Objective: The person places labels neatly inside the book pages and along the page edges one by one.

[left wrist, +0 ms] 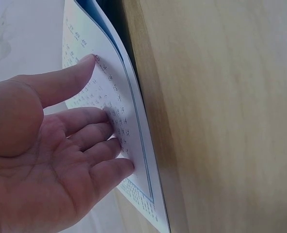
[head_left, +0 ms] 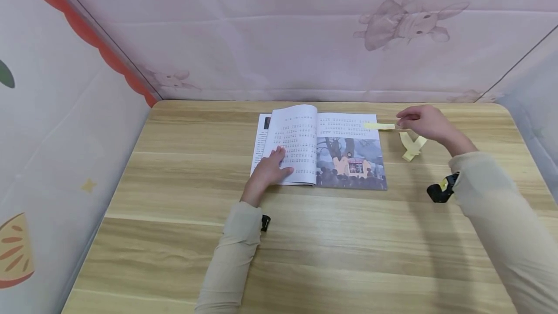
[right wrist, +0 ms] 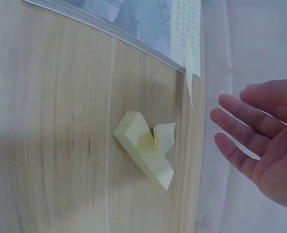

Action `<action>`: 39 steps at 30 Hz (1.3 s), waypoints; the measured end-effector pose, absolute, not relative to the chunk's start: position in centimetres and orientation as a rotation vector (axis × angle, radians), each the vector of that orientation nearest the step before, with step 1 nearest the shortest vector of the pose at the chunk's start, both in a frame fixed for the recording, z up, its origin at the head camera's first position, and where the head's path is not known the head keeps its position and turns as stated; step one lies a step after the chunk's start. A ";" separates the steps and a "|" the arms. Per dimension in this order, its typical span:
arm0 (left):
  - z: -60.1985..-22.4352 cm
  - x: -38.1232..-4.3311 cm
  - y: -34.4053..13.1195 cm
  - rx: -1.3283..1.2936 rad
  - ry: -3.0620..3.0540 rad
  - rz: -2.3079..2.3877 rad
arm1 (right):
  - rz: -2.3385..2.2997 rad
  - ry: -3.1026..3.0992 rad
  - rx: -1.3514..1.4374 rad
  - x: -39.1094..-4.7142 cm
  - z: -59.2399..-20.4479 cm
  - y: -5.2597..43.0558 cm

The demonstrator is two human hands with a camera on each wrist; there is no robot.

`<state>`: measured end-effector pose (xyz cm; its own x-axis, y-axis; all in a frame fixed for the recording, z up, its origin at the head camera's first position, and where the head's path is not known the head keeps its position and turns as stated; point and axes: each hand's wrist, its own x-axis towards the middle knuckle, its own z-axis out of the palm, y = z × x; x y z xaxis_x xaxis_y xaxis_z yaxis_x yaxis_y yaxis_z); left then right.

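An open book (head_left: 294,132) lies on the table, with printed text on its left page and a picture below text on its right page. My left hand (head_left: 268,171) rests its fingertips and thumb on the left page, which bows upward near the spine. In the left wrist view the fingers (left wrist: 104,170) lie against the printed lines. A pale yellow paper strip (head_left: 379,126) sticks out past the right page's upper outer edge. Just beyond its free end is my right hand (head_left: 427,122), fingers loosely bent and apart from the strip (right wrist: 189,73) in the right wrist view.
A folded yellow paper strip (right wrist: 146,150) lies on the wooden table (head_left: 331,251), right of the book and below my right hand. Behind the table's back edge hangs a pink rabbit-print curtain (head_left: 279,57). A white patterned wall covering (head_left: 48,125) stands at the left.
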<state>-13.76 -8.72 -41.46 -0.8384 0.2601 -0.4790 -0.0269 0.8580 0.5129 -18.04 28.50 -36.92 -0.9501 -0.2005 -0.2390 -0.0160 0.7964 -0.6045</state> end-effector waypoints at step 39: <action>-41.7 -13.8 -8.7 0.170 2.482 0.683 | -1.086 2.415 0.378 -15.8 -40.9 32.3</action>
<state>-13.85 -8.69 -41.68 -0.8382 0.2581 -0.4803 -0.0239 0.8626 0.5053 -15.83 32.34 -40.94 -0.8552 0.0587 -0.5150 0.4242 0.6501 -0.6304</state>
